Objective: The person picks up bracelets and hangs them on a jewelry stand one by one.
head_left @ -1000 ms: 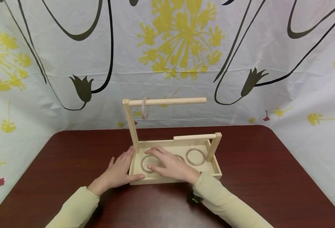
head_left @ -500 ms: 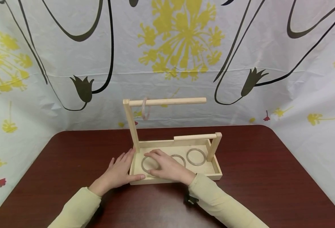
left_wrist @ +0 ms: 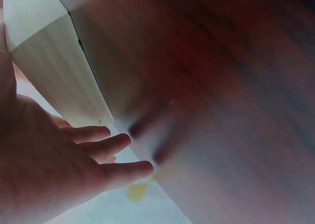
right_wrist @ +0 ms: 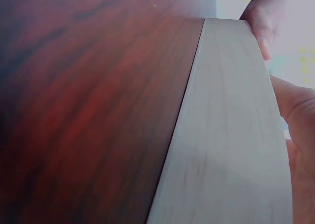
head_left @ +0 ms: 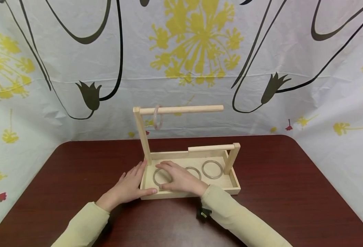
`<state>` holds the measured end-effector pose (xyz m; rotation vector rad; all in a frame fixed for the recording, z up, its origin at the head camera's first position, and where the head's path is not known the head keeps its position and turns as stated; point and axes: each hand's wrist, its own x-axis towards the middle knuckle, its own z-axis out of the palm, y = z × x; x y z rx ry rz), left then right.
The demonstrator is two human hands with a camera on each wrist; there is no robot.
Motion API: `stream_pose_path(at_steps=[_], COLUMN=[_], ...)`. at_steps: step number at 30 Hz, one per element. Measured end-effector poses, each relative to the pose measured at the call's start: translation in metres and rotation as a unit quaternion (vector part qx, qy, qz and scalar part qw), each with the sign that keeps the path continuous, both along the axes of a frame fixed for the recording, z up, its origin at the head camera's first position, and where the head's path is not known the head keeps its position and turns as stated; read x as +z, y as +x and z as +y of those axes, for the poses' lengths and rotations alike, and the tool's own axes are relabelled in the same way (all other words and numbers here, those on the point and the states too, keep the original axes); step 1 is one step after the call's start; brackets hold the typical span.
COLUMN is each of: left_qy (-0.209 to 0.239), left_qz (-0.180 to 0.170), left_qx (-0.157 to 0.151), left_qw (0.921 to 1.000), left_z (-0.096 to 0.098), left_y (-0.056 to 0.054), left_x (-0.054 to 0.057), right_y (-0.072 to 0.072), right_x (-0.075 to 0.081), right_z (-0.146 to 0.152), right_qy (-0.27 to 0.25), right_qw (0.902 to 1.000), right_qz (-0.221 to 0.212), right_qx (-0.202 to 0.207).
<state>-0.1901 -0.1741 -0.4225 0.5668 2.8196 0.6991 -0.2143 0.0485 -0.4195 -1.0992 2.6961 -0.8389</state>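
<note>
A pale wooden tray stand (head_left: 181, 195) sits on the table, with a tall post and bar at left and a low one at right. Flat in the tray lie three clear grey bangles: a left bangle (head_left: 154, 177), a middle bangle (head_left: 198, 172) and a right bangle (head_left: 212, 178). My right hand (head_left: 181, 179) reaches over the left bangle, thumb and fingers spanning it at opposite edges; the palm hides part of it. Fingers spread, my left hand (head_left: 127, 187) rests against the tray's left end, its thumb along the front corner.
A pinkish bangle (head_left: 155, 121) hangs on the upper bar (head_left: 187, 109) near its post. The lower bar (head_left: 210, 148) juts left above the tray's back side. Behind the dark red table (head_left: 270, 192) hangs a flowered curtain (head_left: 181, 44).
The right hand's thumb and fingers have come in to the left bangle's edges, and its wrist has shifted slightly left. The left hand has stayed nearly still.
</note>
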Motion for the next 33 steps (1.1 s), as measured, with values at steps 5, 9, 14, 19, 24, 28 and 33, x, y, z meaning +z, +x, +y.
stream_pose_path(at_steps=[5,9,14,19,24,28,33], left_qy=[0.003,0.002,0.003,0.003,0.002,-0.001,-0.002], left_qz=[-0.005,-0.007,-0.01,-0.008,-0.007,-0.005,-0.002], left_qx=[-0.002,-0.003,-0.003,-0.004,-0.005,-0.005,-0.008], left_qw=[1.0,1.0,0.9999,1.0,1.0,1.0,1.0], left_z=[0.0003,0.0004,-0.0001,-0.0013,-0.0017,-0.0012,-0.0006], left_y=[-0.0006,-0.0005,0.0,0.0013,0.0013,0.0006,0.0], left_x=[-0.0007,-0.0004,-0.0004,0.0,0.0004,0.0001,-0.0007], right_y=[-0.0031,-0.0048,-0.0067,-0.008,-0.0078,-0.0078,-0.0076], right_x=[-0.0017,-0.003,-0.0044,-0.0063,-0.007,-0.007,-0.007], right_z=[-0.0003,-0.0004,-0.0018,-0.0044,-0.0059,-0.0055,-0.0028], right_qy=[0.011,0.021,0.036,0.046,0.052,0.049,0.035], right_qw=[0.9999,0.9995,0.999,0.9989,0.9987,0.9988,0.9993], right_qz=[-0.013,-0.025,-0.025,-0.006,0.002,0.002,-0.006], right_qx=[-0.003,-0.005,-0.001,0.008,-0.002,-0.009,-0.011])
